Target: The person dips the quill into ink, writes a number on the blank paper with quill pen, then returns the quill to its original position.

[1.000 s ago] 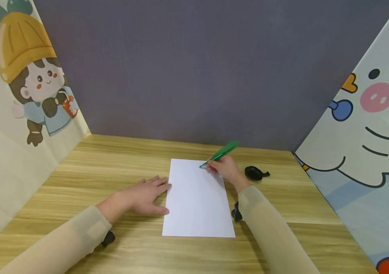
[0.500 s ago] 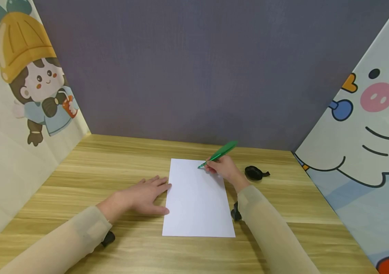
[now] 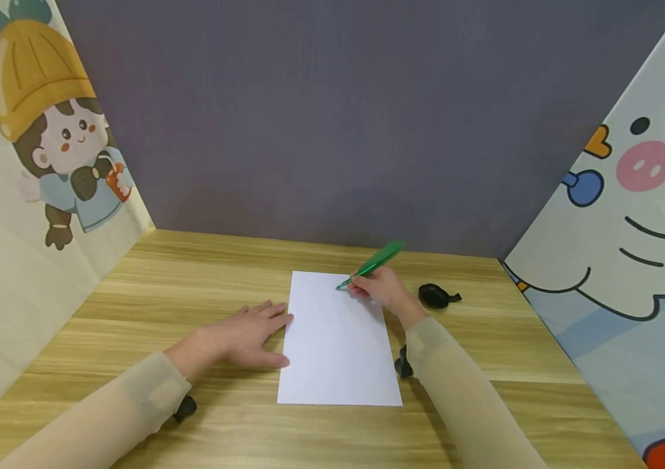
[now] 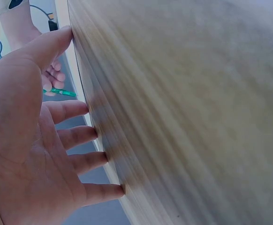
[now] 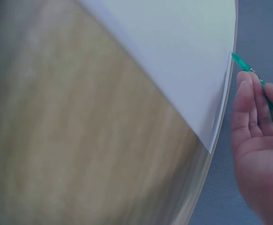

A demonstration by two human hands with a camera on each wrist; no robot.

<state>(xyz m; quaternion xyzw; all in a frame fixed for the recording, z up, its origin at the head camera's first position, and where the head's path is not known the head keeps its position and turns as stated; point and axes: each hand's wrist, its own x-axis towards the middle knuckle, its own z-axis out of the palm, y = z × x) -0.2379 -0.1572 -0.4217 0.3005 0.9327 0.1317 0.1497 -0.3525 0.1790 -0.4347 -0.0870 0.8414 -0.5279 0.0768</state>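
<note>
A white sheet of paper [image 3: 335, 352] lies upright on the wooden table; any marks on it are too faint to tell. Near its upper right part, the right hand [image 3: 385, 288] pinches a green pen [image 3: 380, 256] with a wide leaf-shaped top. The pen slants, its tip at the paper's upper area. In the right wrist view, fingers curl around the same pen [image 5: 241, 62]. At the paper's left edge the left hand [image 3: 247, 339] rests palm down, fingers spread, thumb and index finger on the edge. The left wrist view shows its straight fingers [image 4: 82, 161] touching the tabletop.
A small round black object [image 3: 434, 296] with a short tab lies on the table [image 3: 203, 260], right of the right hand. Behind the table stands a dark grey panel [image 3: 332, 130]. Cartoon-printed walls flank it. Black devices show under both wrists.
The right hand has shifted slightly, taking the pen tip a little left and towards the person across the paper. The left hand and the paper have stayed in place.
</note>
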